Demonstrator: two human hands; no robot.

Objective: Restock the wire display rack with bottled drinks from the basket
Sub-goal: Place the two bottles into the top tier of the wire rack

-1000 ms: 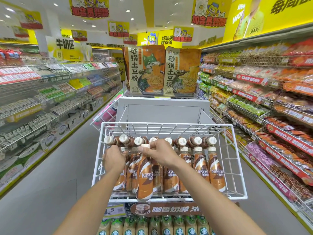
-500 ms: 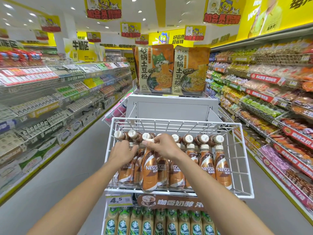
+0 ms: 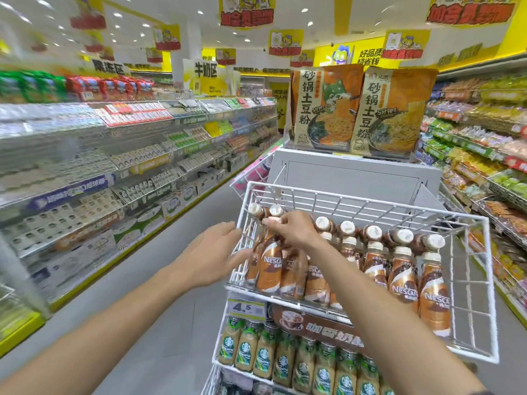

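The white wire display rack (image 3: 482, 295) holds rows of brown Nescafe bottles (image 3: 402, 277) with white caps. My right hand (image 3: 291, 230) pinches the cap of a Nescafe bottle (image 3: 269, 266) standing at the rack's front left. My left hand (image 3: 212, 256) is outside the rack's left wall, fingers straight and spread, holding nothing. The basket is not in view.
A lower wire tier holds Starbucks bottles (image 3: 285, 360) under a 4.5 price tag (image 3: 242, 307). Behind the rack stand a grey display box (image 3: 350, 172) and noodle packs (image 3: 322, 109). Stocked shelves line the left (image 3: 114, 172) and right (image 3: 484, 155) of the grey aisle floor (image 3: 159, 317).
My left hand has let go of the bottles and pulled back out to the left of the rack. My right hand stays on the bottle's cap. The view swung left.
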